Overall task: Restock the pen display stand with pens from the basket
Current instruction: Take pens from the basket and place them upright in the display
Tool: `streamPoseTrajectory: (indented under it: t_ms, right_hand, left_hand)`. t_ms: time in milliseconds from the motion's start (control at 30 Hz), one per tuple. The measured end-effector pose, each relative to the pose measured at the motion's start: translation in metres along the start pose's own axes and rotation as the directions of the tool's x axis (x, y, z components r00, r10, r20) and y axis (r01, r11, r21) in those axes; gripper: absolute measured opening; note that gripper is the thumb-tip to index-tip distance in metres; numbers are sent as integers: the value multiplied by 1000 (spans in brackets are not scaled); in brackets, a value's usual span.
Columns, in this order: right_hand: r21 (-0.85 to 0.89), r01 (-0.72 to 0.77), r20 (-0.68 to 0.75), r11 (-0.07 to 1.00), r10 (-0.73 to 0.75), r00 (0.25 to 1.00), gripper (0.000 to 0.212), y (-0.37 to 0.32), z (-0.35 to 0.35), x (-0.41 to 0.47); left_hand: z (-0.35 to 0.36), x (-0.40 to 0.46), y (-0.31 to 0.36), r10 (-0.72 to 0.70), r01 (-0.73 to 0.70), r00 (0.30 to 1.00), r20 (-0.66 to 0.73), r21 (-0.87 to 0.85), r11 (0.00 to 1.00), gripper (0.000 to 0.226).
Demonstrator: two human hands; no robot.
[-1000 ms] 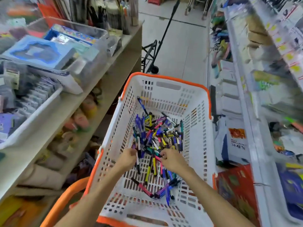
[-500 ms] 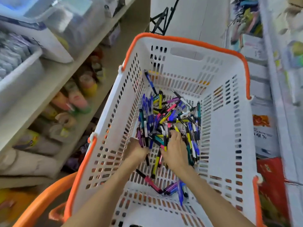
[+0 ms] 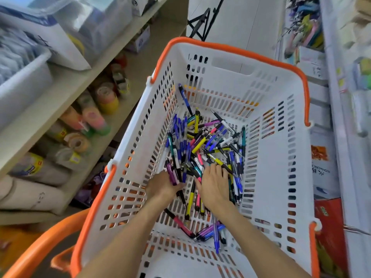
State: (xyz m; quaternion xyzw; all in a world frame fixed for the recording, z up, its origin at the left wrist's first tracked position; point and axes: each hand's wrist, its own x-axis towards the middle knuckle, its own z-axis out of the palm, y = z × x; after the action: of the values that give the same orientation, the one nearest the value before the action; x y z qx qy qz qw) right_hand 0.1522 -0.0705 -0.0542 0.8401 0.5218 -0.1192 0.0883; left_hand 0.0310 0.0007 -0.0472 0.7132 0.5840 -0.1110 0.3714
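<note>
**One head view, steep over the basket**

We had a single wide-angle camera, worn on the head, facing forward and steeply down. It sat close above the basket (image 3: 279, 157), shelves (image 3: 66, 91) bending away at the left edge. No second view shared the scene.

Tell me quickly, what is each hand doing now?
Left hand: grips a few pens, a purple one among them.
Right hand: fingers spread flat on the pen pile in the basket, gripping nothing visible.

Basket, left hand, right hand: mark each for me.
Basket (image 3: 226, 47): head view, far orange rim.
Left hand (image 3: 162, 186): head view, back of hand, gripping pens.
Right hand (image 3: 213, 186): head view, back of hand.
</note>
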Motion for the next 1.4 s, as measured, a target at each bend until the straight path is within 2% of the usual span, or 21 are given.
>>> streamPoseTrajectory:
  t_ms: [133,200,300,367,400,500,600,667,700,767,800,867,900,967,1100,1233,1300,1400]
  right_hand:
    - [87,-46,117,995,36,992,39,-5,-2,-1]
    - [166,-72,187,983,40,982,39,-6,-10,-1]
    - [330,-174,343,928,53,938,41,1,-22,-1]
    - [457,-233,431,858,15,902,26,9,-30,1]
    - [522,-266,464,811,-8,886,15,14,-36,1]
    - [673,-332,502,661,-80,861,31,23,-55,-3]
    - [735,-393,524,553,-93,847,24,28,-69,-10]
    - [756,-408,532,511,-118,838,23,35,-77,-14]
    - [766,-406,531,498,-136,836,26,38,-80,-16]
    - [796,-421,540,434,-197,818,31,41,-91,-21]
    - [822,-451,542,347,-232,808,29,41,-96,-23]
    - [856,-512,506,76,-328,797,21,40,-103,-25]
    - [854,-519,466,-38,-386,796,25,40,-106,-23]
    - [844,-514,394,-151,-475,787,35,39,-109,-22]
    - [844,-488,328,-224,-504,799,40,42,-111,-23]
    - [863,-437,281,-252,-480,831,30,45,-112,-22]
    - [864,-422,255,-275,-484,837,25,45,-112,-22]
    - [834,-434,239,-342,-484,842,20,46,-112,-21]
  left_hand:
    - [0,5,0,-40,44,995,88,-44,998,32]
    - [-3,9,1,-42,68,984,173,-147,987,21]
    - [-12,5,10,-21,156,935,354,-360,920,10]
    - [-20,-3,18,-22,228,909,416,-451,863,13]
    - [-25,-7,23,-33,265,903,428,-496,827,15]
    - [-40,-16,34,-117,351,916,384,-625,697,21]
    - [-52,-21,37,-118,353,930,348,-753,556,19]
    - [-57,-23,36,-52,353,929,366,-835,423,11]
    - [-59,-23,35,-25,348,929,368,-851,393,11]
    - [-62,-22,33,13,324,934,357,-860,394,15]
    - [-62,-22,35,27,317,935,353,-868,382,18]
    - [-62,-23,36,54,311,937,345,-896,318,26]
    - [-64,-24,38,71,295,941,330,-907,302,26]
    - [-67,-27,42,118,274,943,312,-926,261,24]
    - [-79,-31,46,283,253,920,270,-963,96,27]
    - [-88,-31,42,402,310,874,273,-950,-28,40]
    - [-91,-29,41,422,315,867,267,-948,-46,39]
    - [-88,-24,41,384,255,892,237,-967,4,35]
